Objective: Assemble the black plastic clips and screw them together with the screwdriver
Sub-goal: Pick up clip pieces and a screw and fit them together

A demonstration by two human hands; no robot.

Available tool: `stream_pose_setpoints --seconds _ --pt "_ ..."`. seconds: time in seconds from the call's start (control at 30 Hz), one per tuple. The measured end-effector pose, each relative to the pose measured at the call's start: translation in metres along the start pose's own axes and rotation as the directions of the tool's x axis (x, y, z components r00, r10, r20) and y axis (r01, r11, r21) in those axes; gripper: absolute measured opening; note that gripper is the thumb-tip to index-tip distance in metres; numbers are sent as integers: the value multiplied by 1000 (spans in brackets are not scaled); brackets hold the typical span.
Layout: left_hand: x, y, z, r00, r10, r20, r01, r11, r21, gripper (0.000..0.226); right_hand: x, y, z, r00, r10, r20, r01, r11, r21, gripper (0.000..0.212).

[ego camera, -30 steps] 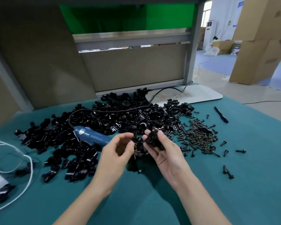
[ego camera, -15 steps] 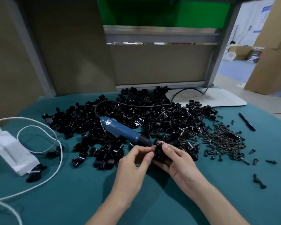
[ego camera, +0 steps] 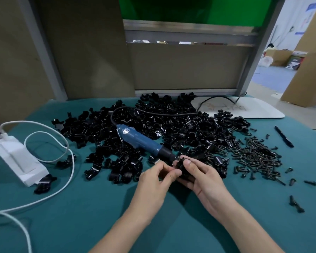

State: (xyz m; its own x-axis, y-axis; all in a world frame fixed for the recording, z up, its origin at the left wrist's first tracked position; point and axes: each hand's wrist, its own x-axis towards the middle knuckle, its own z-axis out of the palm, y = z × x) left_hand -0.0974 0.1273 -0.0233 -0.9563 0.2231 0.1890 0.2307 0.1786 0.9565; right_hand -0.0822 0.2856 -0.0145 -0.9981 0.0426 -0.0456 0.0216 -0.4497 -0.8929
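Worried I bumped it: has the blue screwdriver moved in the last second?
No. The screwdriver lies where it did on the clip pile; only the camera shifted.

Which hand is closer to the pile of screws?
Right. The right hand, holding a clip, is just left of the screws; the left hand is farther left, on the right hand's other side.

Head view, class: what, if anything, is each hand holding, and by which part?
Both grip one black clip: right hand cups its underside, thumb on top; left hand pinches its left edge.
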Motion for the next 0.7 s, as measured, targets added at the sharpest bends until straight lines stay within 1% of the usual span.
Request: stream_pose_setpoints --seconds 0.07,0.17,0.2,0.27,0.33,0.4,0.43,0.5,0.57,0.63,0.7 --pt "0 1 -1 999 26 30 -26 1000 6 5 0 -1 0 1000 -5 6 5 1000 2 27" --pt "0 3 -1 997 33 68 -32 999 -25 20 0 -5 -1 1000 -2 -1 2 1000 20 29" --pt "0 3 -1 998 17 61 -14 999 -43 18 0 -5 -2 1000 1 -9 -1 1000 23 31" --pt "1 3 0 999 -9 39 10 999 -43 6 0 -4 -2 1000 4 -19 -4 1000 15 32" --pt "1 0 -1 999 -4 42 3 1000 9 11 0 -3 -1 1000 8 -13 -8 1000 -2 30" --pt "2 -2 -2 998 10 61 -12 999 37 6 0 -3 -1 1000 9 -7 -9 1000 -4 29" --pt "2 -2 -2 996 21 82 -24 999 32 6 0 -3 -1 1000 9 -8 -9 1000 0 28" --pt "2 -1 -3 994 44 102 -43 999 -14 16 0 -3 -2 1000 7 -5 -7 1000 6 28" --pt "2 0 -3 997 21 72 -18 999 -44 13 0 -3 -1 1000 6 5 -6 1000 -15 27" --pt "2 -1 -1 999 -6 36 6 1000 -3 4 0 -3 -1 1000 5 2 -5 999 -34 29" --pt "2 -3 0 999 -1 39 -1 998 68 8 0 -2 -2 1000 6 1 -6 1000 -24 29"
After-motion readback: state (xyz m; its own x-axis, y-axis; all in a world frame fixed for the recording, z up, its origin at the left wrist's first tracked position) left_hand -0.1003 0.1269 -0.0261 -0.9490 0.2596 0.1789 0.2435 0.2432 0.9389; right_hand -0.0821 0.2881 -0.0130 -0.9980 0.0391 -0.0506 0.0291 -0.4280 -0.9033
